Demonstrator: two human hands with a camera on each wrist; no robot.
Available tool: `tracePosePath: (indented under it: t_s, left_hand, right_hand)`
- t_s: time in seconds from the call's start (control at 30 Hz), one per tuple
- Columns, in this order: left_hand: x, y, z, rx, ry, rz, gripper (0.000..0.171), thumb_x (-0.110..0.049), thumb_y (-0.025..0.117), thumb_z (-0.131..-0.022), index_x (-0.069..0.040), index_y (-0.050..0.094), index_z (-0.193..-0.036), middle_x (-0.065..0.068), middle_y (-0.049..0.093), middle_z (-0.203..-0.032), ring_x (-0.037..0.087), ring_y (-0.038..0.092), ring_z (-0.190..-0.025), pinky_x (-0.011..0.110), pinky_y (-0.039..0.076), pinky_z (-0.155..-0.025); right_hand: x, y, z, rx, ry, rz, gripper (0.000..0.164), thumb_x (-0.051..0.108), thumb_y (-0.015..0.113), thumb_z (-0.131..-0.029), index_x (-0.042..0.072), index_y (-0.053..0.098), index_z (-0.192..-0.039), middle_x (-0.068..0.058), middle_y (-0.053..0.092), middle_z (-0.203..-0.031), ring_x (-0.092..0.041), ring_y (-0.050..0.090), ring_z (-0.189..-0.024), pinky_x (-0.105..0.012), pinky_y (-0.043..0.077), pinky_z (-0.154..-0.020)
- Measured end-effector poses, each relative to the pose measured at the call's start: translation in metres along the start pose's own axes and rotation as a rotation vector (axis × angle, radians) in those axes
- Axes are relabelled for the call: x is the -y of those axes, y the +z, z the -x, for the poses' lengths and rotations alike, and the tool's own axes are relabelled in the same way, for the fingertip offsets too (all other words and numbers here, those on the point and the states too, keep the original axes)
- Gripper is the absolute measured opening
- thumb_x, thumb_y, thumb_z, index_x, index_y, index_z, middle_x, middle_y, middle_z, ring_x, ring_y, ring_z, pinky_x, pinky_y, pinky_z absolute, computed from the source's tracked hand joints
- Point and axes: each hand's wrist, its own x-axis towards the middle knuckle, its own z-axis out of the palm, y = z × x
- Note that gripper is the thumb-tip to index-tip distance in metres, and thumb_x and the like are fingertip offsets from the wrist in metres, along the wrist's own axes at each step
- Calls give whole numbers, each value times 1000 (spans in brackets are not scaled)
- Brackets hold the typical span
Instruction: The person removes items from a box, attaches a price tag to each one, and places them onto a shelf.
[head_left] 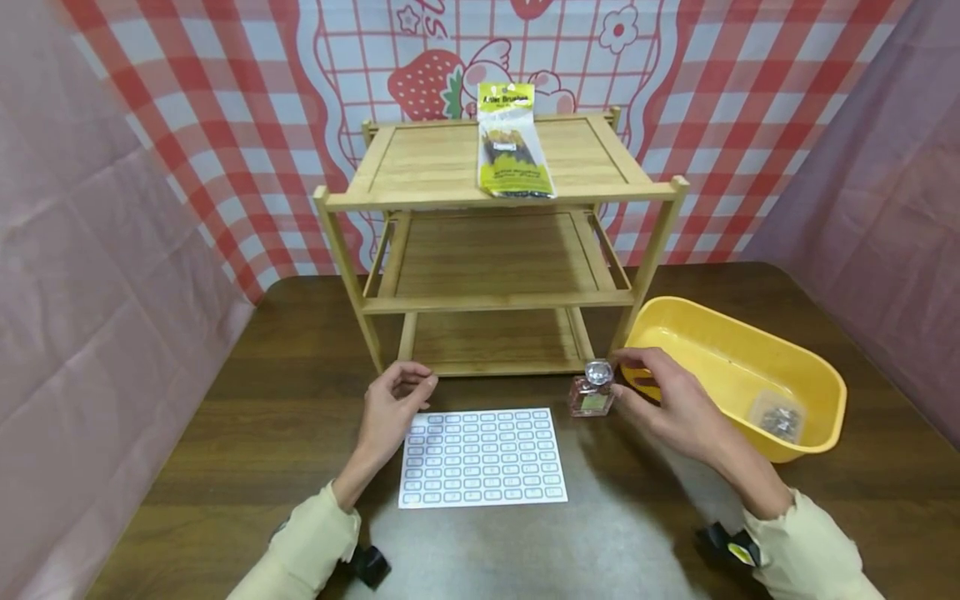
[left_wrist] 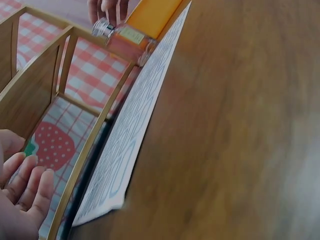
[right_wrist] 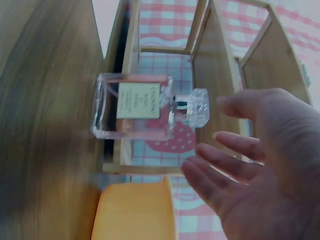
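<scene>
A pink glass perfume bottle (head_left: 591,393) with a clear faceted cap stands upright on the table, its pale label facing out in the right wrist view. Beside it is my right hand (head_left: 671,406), fingers spread and loosely bent; the right wrist view shows a gap between the fingertips and the bottle cap (right_wrist: 198,108). A white sheet of small printed label boxes (head_left: 483,458) lies flat at the front. Over its far left corner hovers my left hand (head_left: 392,410), loosely curled and holding nothing in the left wrist view.
Behind the sheet stands a three-tier wooden shelf (head_left: 498,302). A packet of artist brushes (head_left: 513,146) lies on its top tier. To the right sits a yellow basin (head_left: 738,337) with a small clear bag of metal bits (head_left: 780,417) inside.
</scene>
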Motion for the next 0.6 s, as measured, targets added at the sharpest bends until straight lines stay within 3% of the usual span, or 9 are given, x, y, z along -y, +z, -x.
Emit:
tracePosePath:
  t_s: [0.1,0.2,0.43,0.6]
  left_hand:
    - [2,-8,-1,20,23,-79,13,-3,73,-95,3,70,-105,15,71,-98,21,67,-86,27,60,-73]
    - [4,-16,-2,50,34,-158,12,-6,75,-95,0,71,-104,12,71,-96,22,66,-87,26,58,-76]
    - [5,-27,-2,184,45,-364,18,-6,77,-93,0,74,-108,8,72,-97,22,68,-90,33,58,-80]
    - [5,-30,-1,244,47,-464,23,-9,80,-91,2,73,-111,10,71,-98,23,67,-90,39,58,-80]
  right_hand:
    - [7,-1,0,-94,-79,25,40,-9,79,-83,-6,63,-119,-16,66,-114,-29,65,-104,-29,60,-85]
    - [15,1,1,-146,-155,7,38,-11,78,-81,-3,66,-116,-12,67,-112,-21,62,-102,-12,50,-87]
    - [32,16,2,-107,-279,-67,25,-1,72,-89,1,67,-114,-9,68,-109,-21,62,-95,-20,54,-79]
    - [38,35,4,-36,-298,-56,33,-5,77,-82,5,67,-112,-6,68,-108,-18,65,-93,-31,60,-74]
